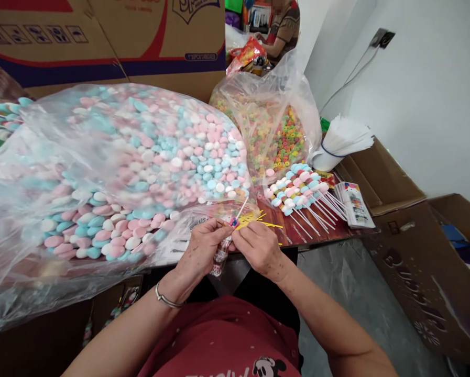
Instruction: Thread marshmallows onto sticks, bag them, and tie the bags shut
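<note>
My left hand (201, 248) and my right hand (258, 246) meet at the table's front edge, both pinched on a candy skewer in a clear printed wrapper (221, 256); its white stick (242, 206) pokes up between them. Just behind my hands lie thin yellow ties (260, 219). A huge clear bag of pink, blue and white candies (112, 173) fills the left side. To the right lies a pile of finished candy skewers (297, 191) with white sticks fanned out.
A clear bag of coloured ring candies (276, 133) stands behind the skewers. A bundle of white sticks (339, 139) and a stack of printed wrappers (354, 204) lie at right. Cardboard boxes (423, 262) stand on the floor at right and behind. Another person (282, 29) sits far back.
</note>
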Available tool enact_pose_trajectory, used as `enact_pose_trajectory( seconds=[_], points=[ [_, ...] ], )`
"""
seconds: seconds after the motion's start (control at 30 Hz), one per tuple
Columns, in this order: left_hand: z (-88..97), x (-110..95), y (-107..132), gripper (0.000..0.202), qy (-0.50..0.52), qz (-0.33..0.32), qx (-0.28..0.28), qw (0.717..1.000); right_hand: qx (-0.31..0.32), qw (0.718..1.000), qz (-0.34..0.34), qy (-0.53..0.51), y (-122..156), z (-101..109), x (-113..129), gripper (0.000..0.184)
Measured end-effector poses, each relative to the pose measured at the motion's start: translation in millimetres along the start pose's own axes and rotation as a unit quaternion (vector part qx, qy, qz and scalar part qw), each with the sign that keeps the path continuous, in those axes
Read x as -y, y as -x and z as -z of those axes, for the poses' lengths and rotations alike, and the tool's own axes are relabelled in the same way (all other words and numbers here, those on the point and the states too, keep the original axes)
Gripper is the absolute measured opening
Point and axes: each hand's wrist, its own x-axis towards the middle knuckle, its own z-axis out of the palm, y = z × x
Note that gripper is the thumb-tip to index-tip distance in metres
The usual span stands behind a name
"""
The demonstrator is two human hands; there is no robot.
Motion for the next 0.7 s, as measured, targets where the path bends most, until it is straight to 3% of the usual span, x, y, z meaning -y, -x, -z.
enact_pose_trajectory(
  seconds=[0.07,0.17,0.23,0.4,0.53,0.7],
  points=[
    [2.6,-0.7,-2.6,0.027,-0.040,0.025,0.023,0.999,0.002,0.997,0.072,0.003,-1.3,4.9,-4.1,0.020],
    [10.2,-4.8,-7.0,0.026,-0.117,0.088,0.089,0.985,0.064,0.991,0.111,-0.034,-4.7,13.0,-11.2,0.027],
    [16.2,-8.8,-9.6,0.025,-0.160,0.131,0.153,0.966,0.108,0.987,0.109,-0.057,-6.4,17.7,-13.9,0.029],
    [25.8,-13.8,-12.0,0.018,-0.229,0.207,0.310,0.899,0.146,0.971,0.140,-0.130,-7.8,26.0,-12.3,0.028],
    [25.8,-11.0,-11.3,0.014,-0.288,0.242,0.346,0.860,0.207,0.952,0.165,-0.157,-8.7,33.9,-8.7,0.019],
    [18.1,-18.5,-6.9,0.010,-0.351,0.208,0.371,0.835,0.200,0.966,0.146,-0.077,-9.0,45.0,4.5,0.014]
  ],
)
